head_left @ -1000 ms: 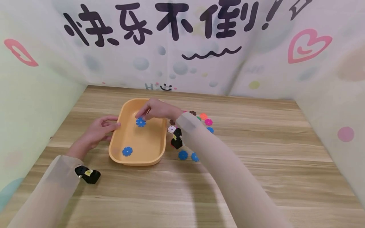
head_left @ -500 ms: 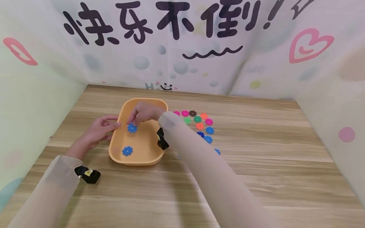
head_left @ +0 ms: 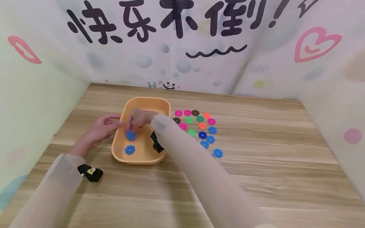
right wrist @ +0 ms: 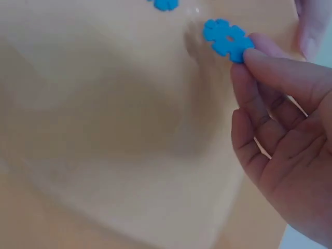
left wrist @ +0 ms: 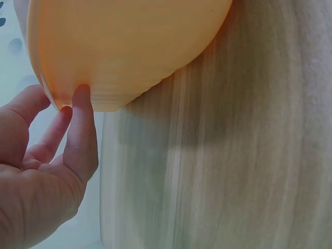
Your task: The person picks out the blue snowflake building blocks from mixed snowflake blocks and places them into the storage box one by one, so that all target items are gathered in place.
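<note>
An orange-yellow plastic basin [head_left: 142,161] stands on the table, left of the middle. At its left rim my left hand [head_left: 100,130] grips the wall, thumb at the rim and fingertips against the outer side, as the left wrist view shows. Inside the basin, my right hand [head_left: 139,119] pinches a blue notched plastic disc [right wrist: 226,39] by its edge between thumb and fingers, close over the floor. Another blue snowflake disc [head_left: 130,149] lies flat near the basin's front left corner. Part of the basin is hidden by the right forearm.
Right of the basin lie several notched discs in pink, brown, orange, green and blue, such as a blue disc [head_left: 218,153] and a pink disc [head_left: 211,121]. The right sleeve covers some. A printed cloth [head_left: 199,72] hangs behind the wooden table [head_left: 279,152].
My right hand has moved left and toward the front inside the basin, bringing the held blue disc nearer the lying one. The left hand keeps its grip on the rim.
</note>
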Demonstrator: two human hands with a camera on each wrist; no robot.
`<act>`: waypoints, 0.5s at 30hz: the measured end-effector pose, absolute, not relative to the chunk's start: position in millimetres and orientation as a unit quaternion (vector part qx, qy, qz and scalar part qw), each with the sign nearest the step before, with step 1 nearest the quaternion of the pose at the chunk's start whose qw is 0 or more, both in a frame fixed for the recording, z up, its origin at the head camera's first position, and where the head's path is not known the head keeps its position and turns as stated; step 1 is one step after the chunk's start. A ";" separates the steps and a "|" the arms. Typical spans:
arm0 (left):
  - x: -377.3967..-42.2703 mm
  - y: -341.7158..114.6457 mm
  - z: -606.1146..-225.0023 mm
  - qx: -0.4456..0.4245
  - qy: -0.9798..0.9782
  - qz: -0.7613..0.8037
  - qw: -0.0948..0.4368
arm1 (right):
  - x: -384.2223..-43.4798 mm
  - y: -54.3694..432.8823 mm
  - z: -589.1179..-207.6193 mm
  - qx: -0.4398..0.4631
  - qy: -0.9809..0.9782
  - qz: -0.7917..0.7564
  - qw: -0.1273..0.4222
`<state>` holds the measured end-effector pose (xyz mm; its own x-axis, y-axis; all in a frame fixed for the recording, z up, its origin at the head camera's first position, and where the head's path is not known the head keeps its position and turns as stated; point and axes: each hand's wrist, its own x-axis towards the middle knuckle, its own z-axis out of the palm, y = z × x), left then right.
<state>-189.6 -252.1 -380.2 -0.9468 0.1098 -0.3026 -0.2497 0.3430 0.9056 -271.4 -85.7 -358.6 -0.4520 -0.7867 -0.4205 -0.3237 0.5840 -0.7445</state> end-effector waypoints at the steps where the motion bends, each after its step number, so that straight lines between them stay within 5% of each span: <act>1: -189.9 -251.9 -380.3 -0.044 0.804 0.572 0.158 | -270.9 -86.5 -359.6 -0.345 0.796 -0.296 0.400; 15: -190.5 -252.5 -382.4 -0.048 0.800 0.578 0.153 | -264.7 -89.0 -372.3 -0.322 0.801 -0.287 0.415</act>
<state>-190.5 -252.5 -382.4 -0.9488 0.0992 -0.3000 -0.2536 0.3273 0.9103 -264.7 -89.0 -372.3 -0.4483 -0.7538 -0.4804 -0.2774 0.6282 -0.7269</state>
